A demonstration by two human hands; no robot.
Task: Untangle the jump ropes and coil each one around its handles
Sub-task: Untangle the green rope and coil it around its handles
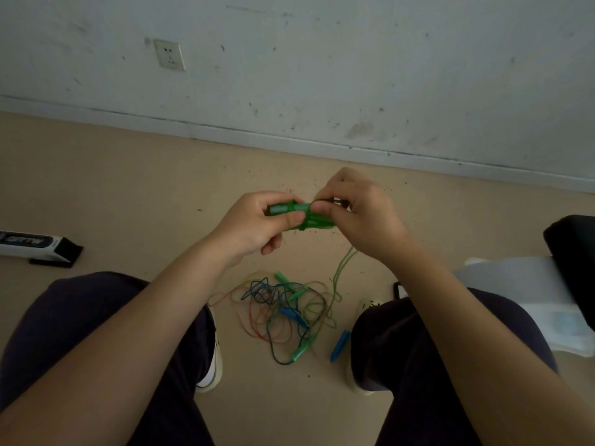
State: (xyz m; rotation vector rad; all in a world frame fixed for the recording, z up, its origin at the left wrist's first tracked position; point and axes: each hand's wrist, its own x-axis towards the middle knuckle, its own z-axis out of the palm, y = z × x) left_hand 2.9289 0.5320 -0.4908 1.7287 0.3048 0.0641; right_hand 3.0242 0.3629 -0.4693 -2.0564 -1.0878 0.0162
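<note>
Gripping the green handles (283, 209) at frame centre, the left hand (257, 223) was closed around them while the right hand (357, 214) pinched green cord (317, 222) wound on them. One strand (341, 268) hung down to the tangle (280, 310) of ropes on the floor (128, 188), lower centre, between the knees.
</note>
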